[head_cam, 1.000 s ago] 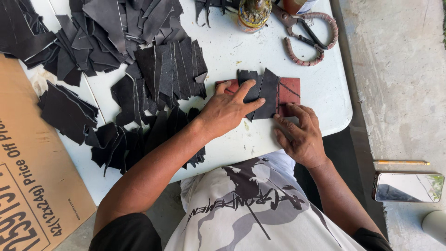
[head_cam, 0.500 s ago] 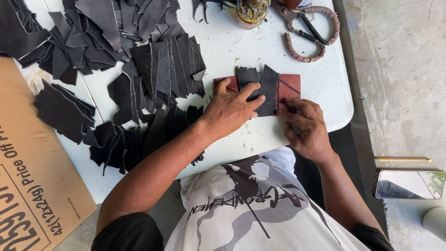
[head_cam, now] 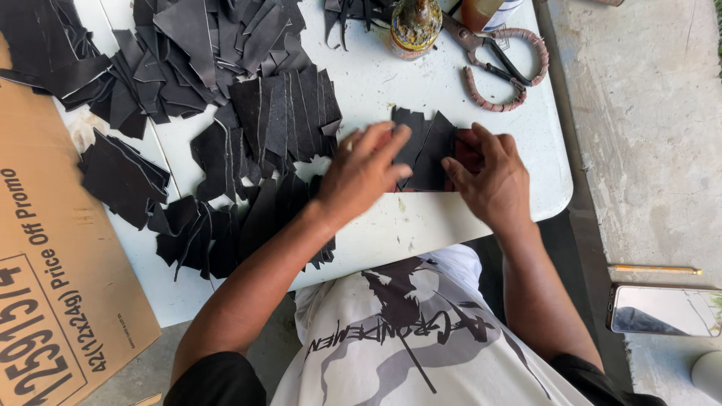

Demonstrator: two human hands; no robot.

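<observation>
Black leather pieces [head_cam: 426,150] lie on a small reddish board [head_cam: 469,154] near the front edge of the white table [head_cam: 421,225]. My left hand [head_cam: 365,169] rests flat on the left side of these pieces, fingers spread. My right hand [head_cam: 490,180] presses on their right side and covers most of the reddish board. Neither hand lifts anything off the table.
Heaps of black leather scraps [head_cam: 226,68] cover the table's left and back. Large scissors with wrapped handles [head_cam: 500,60] and a small bottle [head_cam: 414,26] sit at the back. A cardboard sheet [head_cam: 53,286] lies left; a phone [head_cam: 662,310] and pencil [head_cam: 654,268] lie on the concrete floor right.
My right hand has slid up from the front edge onto the board and the leather pieces. My left hand has shifted slightly left on the pieces.
</observation>
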